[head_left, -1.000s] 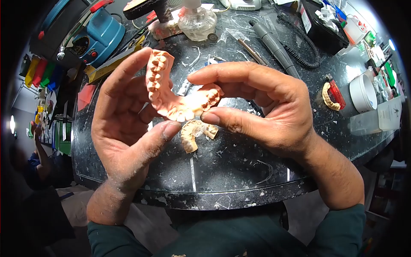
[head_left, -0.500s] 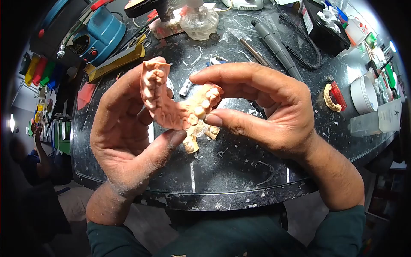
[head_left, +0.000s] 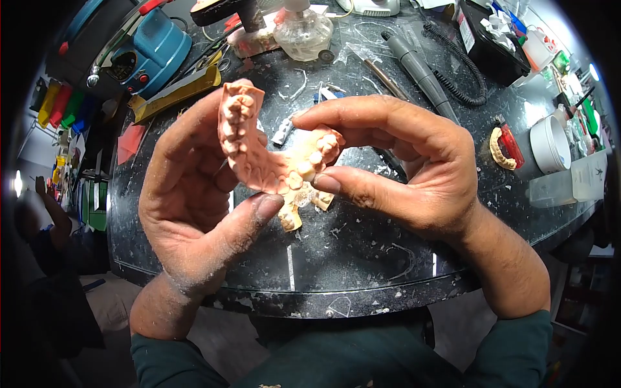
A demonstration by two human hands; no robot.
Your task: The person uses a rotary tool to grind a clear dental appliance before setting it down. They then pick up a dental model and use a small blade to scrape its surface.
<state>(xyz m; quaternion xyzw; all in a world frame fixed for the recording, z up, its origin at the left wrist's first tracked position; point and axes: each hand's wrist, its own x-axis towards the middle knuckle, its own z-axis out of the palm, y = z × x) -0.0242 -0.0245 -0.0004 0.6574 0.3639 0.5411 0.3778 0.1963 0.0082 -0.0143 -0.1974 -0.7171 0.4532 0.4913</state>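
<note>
A pink horseshoe-shaped dental cast [head_left: 249, 155] with rows of teeth is held up over the dark bench. My left hand [head_left: 204, 200] grips its left side, thumb at the front bottom edge and fingers behind. My right hand [head_left: 404, 165] pinches the right arm of the cast between thumb and index finger, beside one paler, yellowish tooth. Below the cast, partly hidden by it, a cream cast piece [head_left: 290, 218] lies on the bench. A small grey-white toothed piece [head_left: 282, 132] rests behind the cast, near my right fingertip.
A grey handpiece [head_left: 417, 71] with a coiled cord, a glass burner [head_left: 304, 37] and a blue machine [head_left: 152, 52] stand farther back. At right are a cream arch with a red part [head_left: 503, 147] and a white tub [head_left: 550, 143]. Another person [head_left: 55, 223] is at far left.
The cast has tilted slightly and shifted a little to the right with both hands still on it. The other person's raised arm at far left has moved.
</note>
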